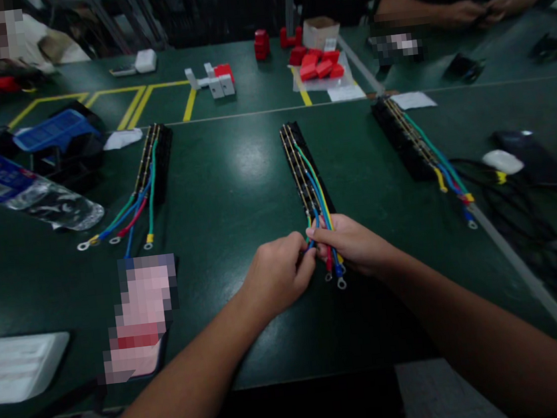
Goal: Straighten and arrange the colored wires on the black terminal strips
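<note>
In the middle of the green table lies a long black terminal strip (298,166) with brass-coloured rails. Coloured wires (321,191) in green, blue, yellow and red run from it toward me and end in ring lugs (341,282). My right hand (350,244) is closed around this bundle near the lugs, thumb on top. My left hand (282,265) pinches green and blue wires just left of the bundle; its fingertips partly hide them. Similar wired strips lie to the left (155,162) and to the right (409,140), touched by neither hand.
A water bottle (19,188) lies at the left, near black bins and a blue tray (53,131). A phone (143,318) rests by my left forearm. Red parts (319,63) sit at the back. Cables and a white mouse (503,161) are at right. Other people stand or sit across the table.
</note>
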`<state>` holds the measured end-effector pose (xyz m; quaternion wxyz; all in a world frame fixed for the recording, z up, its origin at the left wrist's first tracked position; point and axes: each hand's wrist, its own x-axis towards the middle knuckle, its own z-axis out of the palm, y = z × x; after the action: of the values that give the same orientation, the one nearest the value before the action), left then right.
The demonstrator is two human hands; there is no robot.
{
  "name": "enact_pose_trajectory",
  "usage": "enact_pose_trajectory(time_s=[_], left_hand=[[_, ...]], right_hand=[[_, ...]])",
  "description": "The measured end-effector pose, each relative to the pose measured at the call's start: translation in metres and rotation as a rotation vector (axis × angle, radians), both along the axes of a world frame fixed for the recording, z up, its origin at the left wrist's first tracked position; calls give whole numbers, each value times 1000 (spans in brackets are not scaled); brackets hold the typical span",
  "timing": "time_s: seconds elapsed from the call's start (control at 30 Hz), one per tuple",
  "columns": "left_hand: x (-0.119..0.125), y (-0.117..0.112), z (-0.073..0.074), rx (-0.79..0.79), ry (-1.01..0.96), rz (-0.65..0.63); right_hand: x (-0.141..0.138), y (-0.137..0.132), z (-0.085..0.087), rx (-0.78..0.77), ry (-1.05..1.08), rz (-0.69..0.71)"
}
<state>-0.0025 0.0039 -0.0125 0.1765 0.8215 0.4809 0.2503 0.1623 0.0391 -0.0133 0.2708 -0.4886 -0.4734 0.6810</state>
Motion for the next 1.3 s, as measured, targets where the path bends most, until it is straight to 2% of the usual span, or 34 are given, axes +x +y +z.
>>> enact_pose_trajectory(time_s=[0.17,0.47,0.9,1.3], left_hand=[[-1,0,-3,-5,-28,29],[1,1,3,-30,68,-39],[0,1,-1,-28,-23,21],[1,1,4,-43,52,-61]], right_hand=[[0,0,0,-13,9,6],[0,-1,0,-43,20,-4],[-1,-2,0,-55,80,10],[0,-3,1,-53,60,10]])
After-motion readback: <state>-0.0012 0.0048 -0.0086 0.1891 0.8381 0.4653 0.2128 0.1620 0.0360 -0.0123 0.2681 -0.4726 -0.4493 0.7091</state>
